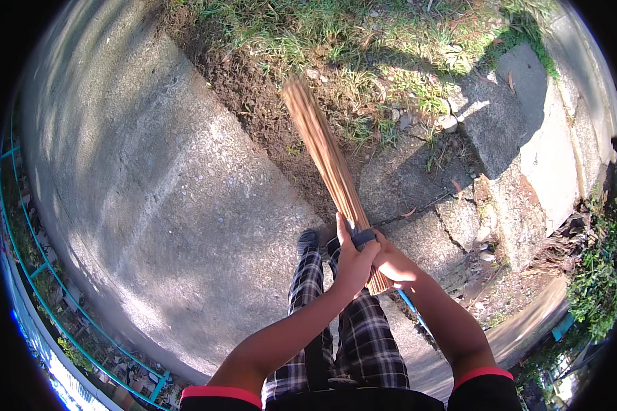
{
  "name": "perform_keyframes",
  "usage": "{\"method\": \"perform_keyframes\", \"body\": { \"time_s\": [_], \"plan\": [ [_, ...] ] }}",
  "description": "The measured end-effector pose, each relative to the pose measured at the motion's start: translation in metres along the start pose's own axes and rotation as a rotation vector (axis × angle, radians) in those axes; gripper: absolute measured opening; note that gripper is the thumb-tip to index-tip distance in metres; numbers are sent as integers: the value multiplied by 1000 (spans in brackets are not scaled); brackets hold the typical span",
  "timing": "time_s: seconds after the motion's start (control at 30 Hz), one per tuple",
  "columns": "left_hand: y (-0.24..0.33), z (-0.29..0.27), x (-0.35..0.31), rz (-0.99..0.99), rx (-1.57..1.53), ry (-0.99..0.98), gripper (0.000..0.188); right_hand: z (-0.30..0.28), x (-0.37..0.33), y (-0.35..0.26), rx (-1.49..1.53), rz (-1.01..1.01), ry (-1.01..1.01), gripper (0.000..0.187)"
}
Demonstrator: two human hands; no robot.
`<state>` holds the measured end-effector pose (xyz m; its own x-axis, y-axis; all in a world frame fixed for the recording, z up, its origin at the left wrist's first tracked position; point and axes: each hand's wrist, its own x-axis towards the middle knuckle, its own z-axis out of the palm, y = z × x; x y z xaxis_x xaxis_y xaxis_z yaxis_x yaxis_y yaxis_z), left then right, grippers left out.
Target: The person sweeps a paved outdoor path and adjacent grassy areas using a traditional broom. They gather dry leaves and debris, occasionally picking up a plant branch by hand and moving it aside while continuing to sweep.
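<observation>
A stick broom [325, 154], a long bundle of thin brown sticks, slants from my hands up toward the grass, its far tip slightly blurred. My left hand [355, 266] is closed round its lower part, the index finger stretched along the sticks. Against it, my right hand [392, 263] grips the same bundle from the right side. Between the hands a dark band [363, 238] wraps the sticks. The cut butt end [378, 282] shows just below my fingers. Part of the grip is hidden behind the hands.
I stand on a concrete path [185, 185]. Ahead lie bare soil [253, 103] and grass [363, 41]. Cracked, uneven slabs [493, 130] and loose stones [448, 122] are to the right. A teal railing [44, 270] curves along the left; a leafy bush [596, 288] stands at the far right.
</observation>
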<state>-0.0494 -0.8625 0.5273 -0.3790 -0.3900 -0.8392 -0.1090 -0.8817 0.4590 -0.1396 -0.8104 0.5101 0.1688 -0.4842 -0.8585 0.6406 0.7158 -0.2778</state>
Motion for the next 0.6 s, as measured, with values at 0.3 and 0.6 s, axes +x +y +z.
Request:
{"method": "perform_keyframes", "body": {
  "time_s": [0.3,0.6],
  "plan": [
    [-26,61,68,-162,233,-155,101,-79,-14,-18,-4,-68,265,36],
    [-115,48,44,-370,878,-693,70,-57,-31,143,722,-382,767,27]
  ]
}}
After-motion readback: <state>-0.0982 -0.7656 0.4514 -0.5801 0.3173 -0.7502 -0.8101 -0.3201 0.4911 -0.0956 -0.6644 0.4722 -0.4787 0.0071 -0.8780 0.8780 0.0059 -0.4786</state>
